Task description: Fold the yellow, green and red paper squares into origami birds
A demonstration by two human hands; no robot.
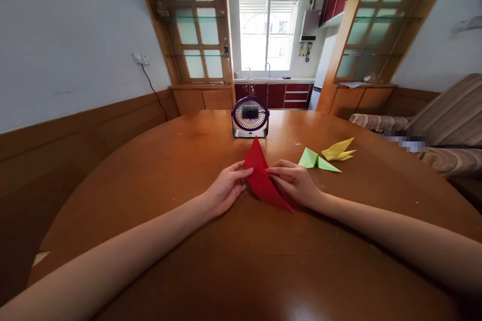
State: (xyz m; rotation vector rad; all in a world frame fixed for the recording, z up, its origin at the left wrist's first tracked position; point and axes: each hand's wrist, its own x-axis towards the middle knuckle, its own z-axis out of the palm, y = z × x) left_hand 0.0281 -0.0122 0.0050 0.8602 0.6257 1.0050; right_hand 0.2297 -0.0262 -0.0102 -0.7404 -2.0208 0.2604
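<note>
Round wooden dining table (150, 185) in a wood-panelled room, with a kitchen window beyond; a small purple desk fan (250, 117) stands at the far edge facing the person. At centre, the left hand (226, 188) and right hand (297, 180) pinch opposite edges of a folded red paper triangle (261, 178), fingertips closed on it and its lower point resting on the tabletop, a grip that steadies the sheet upright between them. To the right, well apart from the hands, lie a green folded paper figure (316, 160) and a yellow folded paper figure (339, 150), just beside each other.
</note>
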